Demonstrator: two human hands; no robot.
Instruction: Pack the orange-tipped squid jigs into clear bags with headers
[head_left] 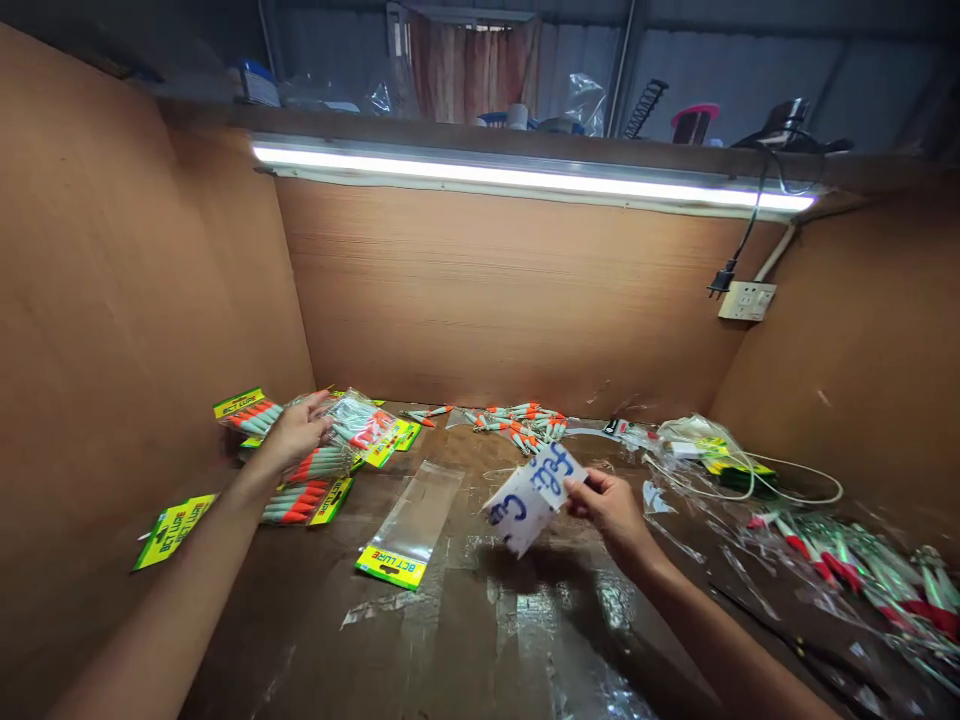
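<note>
My left hand [298, 432] is at the left pile, its fingers closed at the edge of a clear pack of fishing lures [361, 420] with orange and pale bodies and a yellow label. More such packs lie below and beside it, among them one pack [296, 502] under my wrist. My right hand [609, 508] pinches a white card [536, 497] with blue handwriting, tilted above the table. Between my hands lies a flat clear bag [420, 512] with a yellow-green label [391, 568]. Another yellow label [174, 530] rests left of my forearm.
Loose orange-and-pale lures [525, 425] lie along the back panel. At right are a white cord [799, 497], yellow-green labels [739, 465] and a heap of red-and-pale lures [855, 570]. A plug [721, 280] hangs beside a wall socket [748, 300], below the lit tube [525, 178].
</note>
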